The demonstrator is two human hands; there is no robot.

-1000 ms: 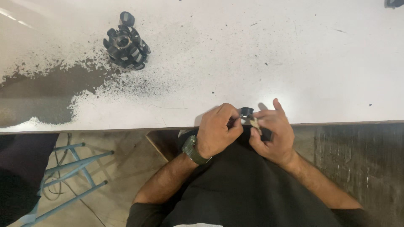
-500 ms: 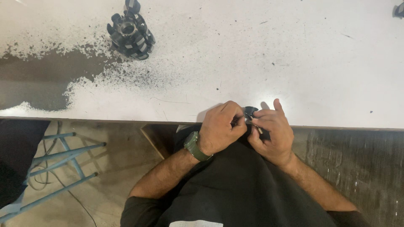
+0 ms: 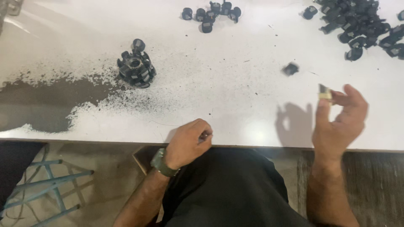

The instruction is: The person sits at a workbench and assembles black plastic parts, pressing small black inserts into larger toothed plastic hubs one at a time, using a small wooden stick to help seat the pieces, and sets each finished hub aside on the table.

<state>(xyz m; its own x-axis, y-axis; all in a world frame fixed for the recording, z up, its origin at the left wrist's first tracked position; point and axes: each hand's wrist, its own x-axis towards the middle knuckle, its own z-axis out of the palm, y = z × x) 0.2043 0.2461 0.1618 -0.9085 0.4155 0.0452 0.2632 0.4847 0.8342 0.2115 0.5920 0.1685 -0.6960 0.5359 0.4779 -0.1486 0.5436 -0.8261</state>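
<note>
Pinching a small brass-and-grey metal piece (image 3: pixel 324 91) between thumb and fingertips, the right hand (image 3: pixel 340 122) was raised above the white table (image 3: pixel 235 96), over its near right part, with the remaining fingers loosely curled. Its shadow lay on the tabletop just to its left. The left hand (image 3: pixel 188 143) rested at the near edge of the table, curled into a loose fist; something small and dark showed between thumb and forefinger, too hidden to tell what, so whether it gripped anything could not be told. A dark green wristwatch (image 3: pixel 162 163) sat on that wrist.

Beyond the right hand, a single small black part (image 3: pixel 291 68) appeared blurred just above the tabletop. Farther off, at the far right corner, lay a heap of similar black parts (image 3: pixel 362 25), and a smaller cluster of black parts (image 3: pixel 212 12) lay at the far edge near the middle. To the far left of the left hand stood a round black toothed assembly (image 3: pixel 135 65) with a metal hub, ringed by a scatter of black powder. Left of it, a wide grey-brown smear (image 3: pixel 38 101) covered the table surface. Below the table, at the near left, a light blue metal frame (image 3: pixel 46 189) stood on the floor
</note>
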